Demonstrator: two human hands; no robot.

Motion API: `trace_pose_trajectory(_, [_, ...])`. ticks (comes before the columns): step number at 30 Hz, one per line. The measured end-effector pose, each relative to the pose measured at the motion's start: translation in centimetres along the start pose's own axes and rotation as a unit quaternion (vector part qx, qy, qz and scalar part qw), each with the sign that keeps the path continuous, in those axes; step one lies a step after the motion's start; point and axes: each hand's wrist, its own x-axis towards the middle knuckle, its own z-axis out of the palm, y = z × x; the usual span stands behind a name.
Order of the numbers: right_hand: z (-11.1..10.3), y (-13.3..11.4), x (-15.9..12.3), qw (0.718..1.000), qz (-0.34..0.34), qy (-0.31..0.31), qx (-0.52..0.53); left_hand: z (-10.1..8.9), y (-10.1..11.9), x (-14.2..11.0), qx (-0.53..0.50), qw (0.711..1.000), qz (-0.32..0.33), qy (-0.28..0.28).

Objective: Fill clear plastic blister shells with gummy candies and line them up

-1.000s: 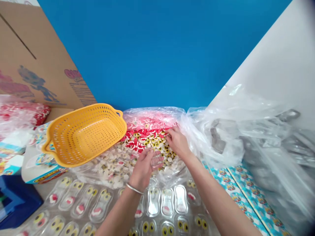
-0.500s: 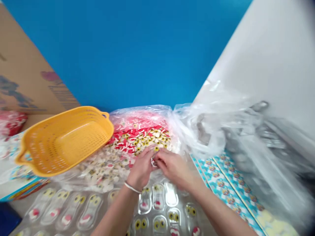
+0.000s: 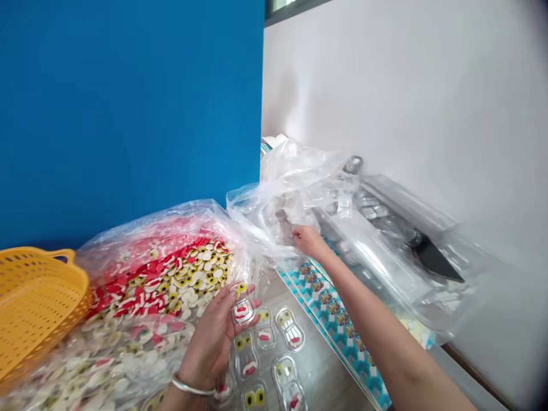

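My left hand (image 3: 212, 337) holds a small clear plastic blister shell (image 3: 242, 305) by its edge, with yellow googly eyes and a red-and-white mouth piece in it. Reaching forward right, my right hand (image 3: 309, 241) has its fingers curled together at the crumpled clear plastic bag (image 3: 291, 197); what they grip, if anything, is hidden. Beside my left hand lies an open bag of loose eye and mouth pieces (image 3: 171, 274). Several filled blister shells (image 3: 290, 328) rest on the grey table just right of and below it.
An orange perforated basket (image 3: 38, 297) stands at the left. Printed teal card sheets (image 3: 338, 322) lie under my right forearm. Clear plastic packaging (image 3: 385, 251) is heaped along the white wall at the right, with a dark pointed piece (image 3: 436, 260) on it. A blue panel rises behind.
The view has swung right. My hands, close together before, are now apart: the left shows a blister shell in its fingers, and the right has moved to the clear bag.
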Motion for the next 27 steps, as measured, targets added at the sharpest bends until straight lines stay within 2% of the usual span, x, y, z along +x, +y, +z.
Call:
trace_pose_trajectory(3, [1.7,1.7,2.1,0.999,-0.003,-0.048,0.002,0.7,-0.4,-0.1,0.013,1.0,-0.013,-0.002])
trace_pose_trajectory(7, [3.4,2.1,2.8,0.997,0.005,-0.074,0.019,1.0,-0.7,-0.2,0.027,1.0,-0.007,-0.007])
trace_pose_trajectory(11, [3.5,3.0,2.8,0.996,0.005,-0.073,0.053,1.3,-1.1,-0.5,0.029,0.999,-0.017,-0.008])
trace_pose_trajectory(15, [3.6,2.9,2.2,0.995,0.0,-0.063,0.074,1.8,-1.8,-0.6,0.026,0.998,-0.024,-0.043])
trace_pose_trajectory(22, [4.1,1.1,1.2,0.992,0.014,0.009,0.127,1.9,-2.7,-1.5,0.019,0.999,-0.026,-0.043])
trace_pose_trajectory(24, [3.2,1.3,0.7,0.987,0.023,0.053,0.152,1.9,-2.8,-1.7,0.015,0.998,-0.028,-0.05])
trace_pose_trajectory(27, [0.7,1.6,-1.0,0.975,0.029,0.122,0.186,2.3,-3.0,-2.1,0.007,0.997,-0.044,-0.062])
